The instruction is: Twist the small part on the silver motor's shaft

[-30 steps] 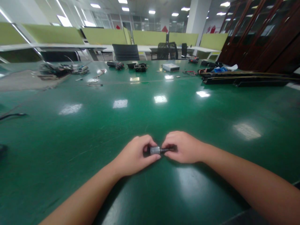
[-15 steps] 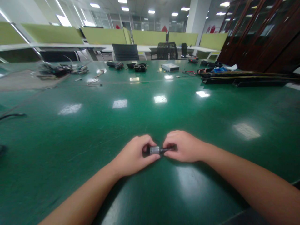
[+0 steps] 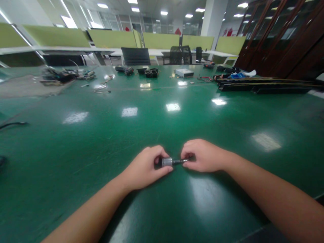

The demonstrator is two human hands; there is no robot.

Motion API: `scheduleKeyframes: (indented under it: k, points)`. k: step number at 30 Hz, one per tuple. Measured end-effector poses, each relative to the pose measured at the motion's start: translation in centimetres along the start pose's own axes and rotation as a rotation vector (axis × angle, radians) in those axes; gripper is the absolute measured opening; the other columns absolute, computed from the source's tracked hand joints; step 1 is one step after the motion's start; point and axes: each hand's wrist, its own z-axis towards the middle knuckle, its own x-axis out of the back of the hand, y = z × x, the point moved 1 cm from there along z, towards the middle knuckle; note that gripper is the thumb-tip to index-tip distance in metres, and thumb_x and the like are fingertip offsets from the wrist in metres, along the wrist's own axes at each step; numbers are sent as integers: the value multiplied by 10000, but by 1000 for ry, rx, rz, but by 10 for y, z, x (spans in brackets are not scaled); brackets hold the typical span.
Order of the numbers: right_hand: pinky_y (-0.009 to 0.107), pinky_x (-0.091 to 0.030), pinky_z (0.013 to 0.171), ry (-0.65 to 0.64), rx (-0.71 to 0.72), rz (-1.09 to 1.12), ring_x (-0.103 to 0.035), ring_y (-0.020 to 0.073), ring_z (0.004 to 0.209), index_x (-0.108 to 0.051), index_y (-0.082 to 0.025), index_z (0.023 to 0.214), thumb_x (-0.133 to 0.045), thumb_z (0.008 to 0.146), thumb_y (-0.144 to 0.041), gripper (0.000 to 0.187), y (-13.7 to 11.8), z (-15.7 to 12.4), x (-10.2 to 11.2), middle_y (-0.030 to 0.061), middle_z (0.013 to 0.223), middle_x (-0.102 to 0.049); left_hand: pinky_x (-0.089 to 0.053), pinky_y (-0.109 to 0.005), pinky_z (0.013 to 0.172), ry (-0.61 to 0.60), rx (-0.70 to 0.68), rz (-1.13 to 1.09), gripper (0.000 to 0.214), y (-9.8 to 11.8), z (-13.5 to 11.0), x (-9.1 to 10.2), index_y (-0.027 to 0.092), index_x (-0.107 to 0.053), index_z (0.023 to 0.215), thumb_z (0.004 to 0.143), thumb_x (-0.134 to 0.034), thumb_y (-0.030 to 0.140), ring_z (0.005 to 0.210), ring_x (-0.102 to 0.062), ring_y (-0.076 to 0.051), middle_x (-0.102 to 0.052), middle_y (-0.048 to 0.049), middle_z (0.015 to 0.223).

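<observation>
We see a cylindrical piece point(image 3: 167, 162) with a silver-grey band lying low over the green tabletop point(image 3: 152, 128), near its front, between two hands. The left hand point(image 3: 144, 168) is curled snugly around the thick end, thumb along the near side. The right hand point(image 3: 204, 156) is narrowed to a pinch at the thin dark shaft point(image 3: 178, 161), which points into it.

Around them, well apart toward the far edge, we find a heap of parts point(image 3: 65, 75) beside a pale board point(image 3: 20, 88), a pale cable point(image 3: 102, 88), black parts point(image 3: 151, 73), a flat silver box point(image 3: 184, 73), red and black wires point(image 3: 204, 79) and a stack of long black bars point(image 3: 268, 85) with a blue item point(image 3: 237, 75) behind it. A black chair point(image 3: 136, 56) stands beyond, before light green partitions point(image 3: 112, 39).

The left fingers cover much of the thick end, and the right fingers hide the shaft's tip, so we cannot tell whether something separate is fitted there. At the left edge, a black cable point(image 3: 14, 125) and a dark object point(image 3: 2, 160) are cut off. The heap blurs together.

Of containers, we see a dark wooden cabinet point(image 3: 280, 37) with glass doors at upper right; reflections keep us from making out its contents. The silver box looks closed.
</observation>
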Motion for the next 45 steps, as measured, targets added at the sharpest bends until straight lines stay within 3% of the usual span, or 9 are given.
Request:
scheduleKeyframes:
  k: [8,18,29,45]
  points:
    - [258,-444,681,-89,-96,1,-610,137,721,-726,-185,841,-710,779,-199,65,9,-4,13,12,796,-699,-399,-290,672,-6,1,-4,243,-4,-3,0,214,-649,924,842,-718,432,725,-570,-174,-623,9,800]
    - [262,-451,692,-90,-81,13,-614,140,728,-731,-180,842,-709,782,-195,66,8,-5,13,18,801,-702,-401,-290,677,-5,3,6,242,-4,-2,0,214,-652,926,845,-713,434,726,-570,-176,-625,7,801]
    - [288,-427,745,73,16,0,-606,163,790,-734,-170,863,-727,841,-257,91,-6,10,-14,32,813,-691,-399,-273,635,26,-10,-31,218,-5,0,-2,208,-604,888,810,-731,368,700,-568,-167,-615,16,773]
    - [295,-431,783,27,19,74,-625,169,836,-747,-188,994,-688,864,-195,143,-9,9,-13,37,889,-714,-392,-285,655,26,-3,6,253,-2,1,-3,216,-625,904,800,-740,417,716,-573,-179,-623,13,774]
